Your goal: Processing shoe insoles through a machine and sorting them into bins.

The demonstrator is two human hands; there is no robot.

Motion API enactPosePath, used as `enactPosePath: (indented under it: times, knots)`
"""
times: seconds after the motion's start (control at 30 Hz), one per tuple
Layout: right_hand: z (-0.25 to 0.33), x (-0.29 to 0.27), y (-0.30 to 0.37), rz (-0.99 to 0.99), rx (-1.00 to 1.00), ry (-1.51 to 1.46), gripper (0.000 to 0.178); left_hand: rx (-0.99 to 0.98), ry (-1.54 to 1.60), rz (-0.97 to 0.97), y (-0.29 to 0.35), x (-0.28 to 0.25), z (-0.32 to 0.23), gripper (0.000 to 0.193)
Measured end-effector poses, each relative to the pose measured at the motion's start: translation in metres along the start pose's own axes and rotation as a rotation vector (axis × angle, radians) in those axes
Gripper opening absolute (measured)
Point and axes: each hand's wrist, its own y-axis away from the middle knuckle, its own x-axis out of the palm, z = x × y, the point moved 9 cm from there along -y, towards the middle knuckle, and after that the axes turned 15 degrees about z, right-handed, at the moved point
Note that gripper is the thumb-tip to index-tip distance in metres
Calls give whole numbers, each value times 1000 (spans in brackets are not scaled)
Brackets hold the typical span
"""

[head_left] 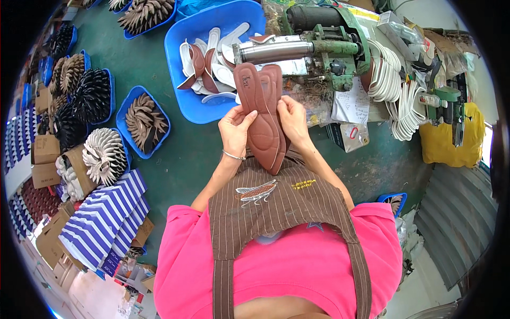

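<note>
Between my two hands I hold a small stack of reddish-brown shoe insoles (259, 122) upright, in front of my apron. My left hand (235, 130) pinches their left edge, thumb lying on the top insole. On the other side, the fingers of my right hand (293, 119) are closed on the right edge of the insoles behind. Just beyond, a blue tub (180, 101) contains white and brown insoles (204, 64) in a loose pile. A green machine with a shiny metal roller (279, 51) stands on the bench past my right hand.
Bundles of white-edged insoles (406, 109) hang over the bench's right part, near a paper sheet (350, 109). Blue tubs of shoe parts (143, 122) stand on the green floor to the left, beside striped boxes (106, 218). A yellow sack (454, 135) lies at the far right.
</note>
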Motion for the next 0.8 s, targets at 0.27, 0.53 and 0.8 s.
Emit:
enactPosePath:
  times: [0.27, 0.53, 0.8]
  knots:
    - [-19, -20, -53, 32, 10, -214, 31, 8, 60, -84, -4, -11, -1, 26]
    - [-16, 26, 8, 245, 104, -688, 22, 35, 171, -73, -10, -5, 11, 32]
    - [-18, -41, -65, 20, -67, -425, 24, 33, 137, -67, -9, -6, -2, 28]
